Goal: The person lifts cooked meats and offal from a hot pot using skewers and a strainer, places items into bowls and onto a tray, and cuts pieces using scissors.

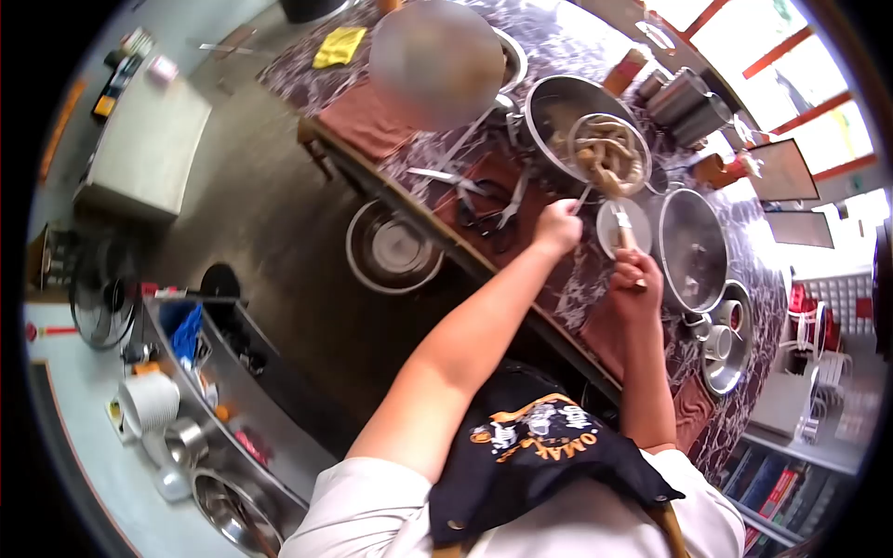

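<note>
While its fingers curl tightly round a thin handle, left hand (558,226) carries one strainer (645,141) over the right side of one steel pot (558,110); contents: pale strips (609,160), possibly dough, blur preventing certainty. Next, one round pale dish (606,232); over it, one brush (624,227), gripped in right hand (636,274), fingers folded. Further right, second steel pot (688,242), on marbled surface (581,290).

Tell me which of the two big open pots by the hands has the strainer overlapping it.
The pot just beyond the left hand: the strainer overlaps its opening. The other pot, to its right in view, has none.
</note>
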The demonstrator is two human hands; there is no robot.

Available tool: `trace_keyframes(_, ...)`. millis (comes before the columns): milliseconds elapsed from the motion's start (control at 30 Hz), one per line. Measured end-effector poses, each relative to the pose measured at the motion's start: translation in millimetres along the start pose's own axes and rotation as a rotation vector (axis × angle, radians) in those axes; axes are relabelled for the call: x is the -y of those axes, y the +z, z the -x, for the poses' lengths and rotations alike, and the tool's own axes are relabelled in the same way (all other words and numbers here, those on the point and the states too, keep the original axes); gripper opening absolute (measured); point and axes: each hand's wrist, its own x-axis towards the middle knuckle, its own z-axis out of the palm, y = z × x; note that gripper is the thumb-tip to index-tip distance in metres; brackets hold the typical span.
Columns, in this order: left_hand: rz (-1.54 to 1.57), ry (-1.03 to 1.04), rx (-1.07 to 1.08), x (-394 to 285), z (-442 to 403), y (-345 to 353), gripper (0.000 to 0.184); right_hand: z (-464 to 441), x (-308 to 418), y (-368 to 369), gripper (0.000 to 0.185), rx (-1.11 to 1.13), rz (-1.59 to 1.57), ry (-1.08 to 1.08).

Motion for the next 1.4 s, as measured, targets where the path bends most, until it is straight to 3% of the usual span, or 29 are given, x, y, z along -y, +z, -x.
trace_keyframes(33, 0.021, 0.015, 0.009, 7.5, -7.9, -7.8, 0.04, -2.1, -0.8, 3.9, 0.009, -0.053, 0.028, -0.008)
trace_keyframes(100, 0.131, -0.182, 0.077, -53.1, 10.1, -55.2, 0.036, -9.4, -4.4, 20.5, 0.021, -0.033, 0.234, 0.008)
trace_keyframes(200, 0.177, -0.171, 0.074, -76.0, 32.0, -111.9, 0.028, -20.4, -17.4, 34.8, 0.038, -0.036, 0.281, 0.087)
trace_keyframes(467, -0.095, -0.286, -0.339, -120.7, 145.3, -232.5, 0.024, -63.5, -75.4, 38.0, 0.055, 0.138, 0.257, 0.605)
trace_keyframes(600, -0.17, -0.325, -0.536, -89.8, 190.1, -292.8, 0.018, -94.9, -142.4, 24.0, 0.06, 0.182, 0.274, 0.815)
trace_keyframes(767, -0.213, -0.501, -0.566, -21.8, 217.4, -336.6, 0.017, -127.0, -201.2, -11.7, 0.061, 0.116, 0.432, 0.94)
trace_keyframes(900, -0.277, -0.505, -0.439, 82.8, 196.5, -378.4, 0.017, -151.3, -256.6, -65.9, 0.06, -0.004, 0.676, 0.839)
trace_keyframes(933, -0.285, -0.539, -0.414, 97.4, 180.7, -364.0, 0.016, -155.2, -247.7, -83.7, 0.062, -0.039, 0.803, 0.829)
trace_keyframes(1100, -0.332, -0.706, -0.292, 242.2, 105.3, -407.2, 0.022, -214.0, -363.0, -144.1, 0.069, -0.319, 1.66, 0.693)
trace_keyframes(1133, -0.32, -0.708, -0.269, 254.1, 90.9, -410.8, 0.022, -223.6, -385.6, -167.4, 0.069, -0.346, 1.663, 0.691)
trace_keyframes(1200, -0.789, -0.699, -0.042, 250.2, 72.5, -399.5, 0.023, -229.8, -408.0, -200.2, 0.072, -0.403, 2.185, 0.389)
trace_keyframes(1333, -0.541, -0.834, -0.179, 220.3, 77.4, -409.3, 0.025, -218.6, -426.5, -179.2, 0.072, -0.63, 2.033, 0.509)
trace_keyframes(1400, -0.565, -0.707, -0.21, 227.6, 92.1, -403.3, 0.025, -205.1, -404.6, -165.7, 0.073, -0.615, 2.023, 0.464)
